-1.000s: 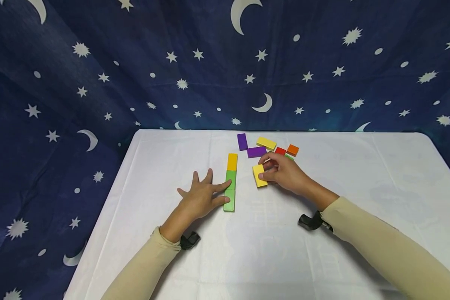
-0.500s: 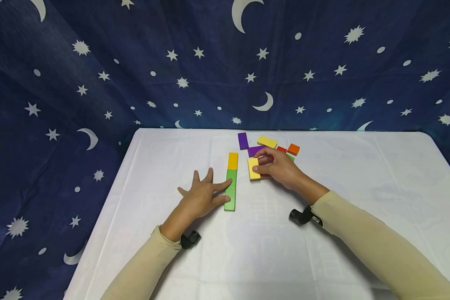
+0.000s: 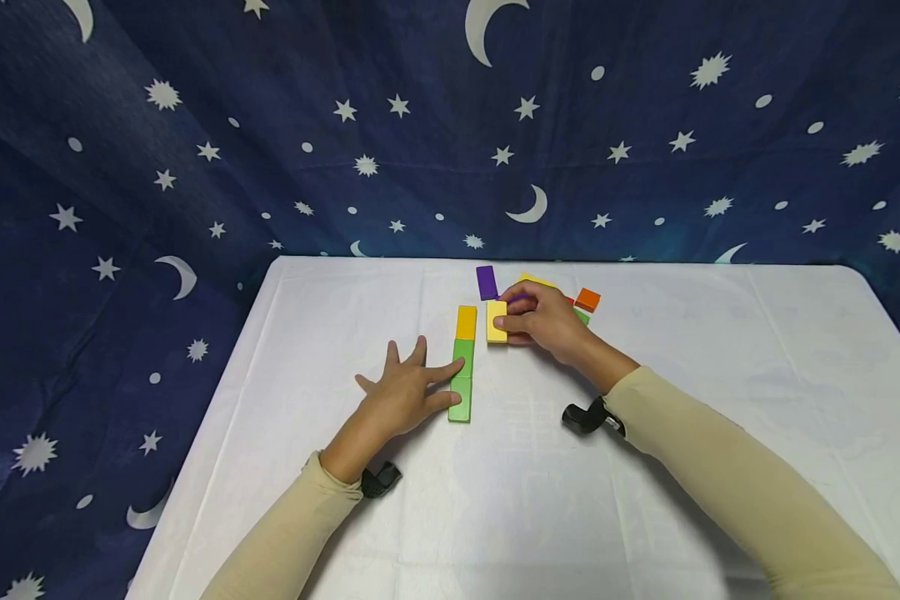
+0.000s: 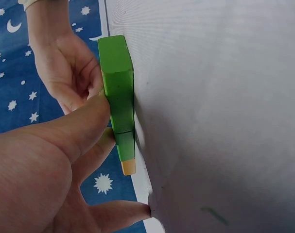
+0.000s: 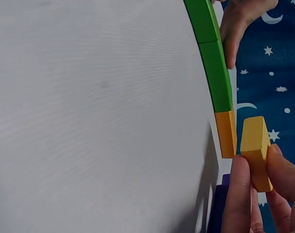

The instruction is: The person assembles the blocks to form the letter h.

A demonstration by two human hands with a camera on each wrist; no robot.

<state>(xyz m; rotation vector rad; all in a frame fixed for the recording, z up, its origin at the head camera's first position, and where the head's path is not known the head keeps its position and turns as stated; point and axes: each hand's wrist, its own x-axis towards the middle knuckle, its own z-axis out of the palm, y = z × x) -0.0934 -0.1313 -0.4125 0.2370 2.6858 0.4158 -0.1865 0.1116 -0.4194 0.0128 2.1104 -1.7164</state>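
My right hand pinches a yellow block between thumb and fingers, just right of a straight row of blocks. In the right wrist view that yellow block is held up off the table, beside the row's orange-yellow end block. The row has two green blocks nearest me and the orange-yellow block at its far end. My left hand is spread, with thumb and forefinger resting on the green blocks. In the left wrist view its thumb touches the nearer green block.
Behind my right hand lie loose blocks: a purple one, an orange one, and partly hidden yellow, red, green and purple ones. A white cloth covers the table. A dark blue star-patterned curtain hangs at the back and left.
My right hand has carried the yellow block left and away from me, toward the row's far end, turning it parallel to the row. The left hand has stayed in place.
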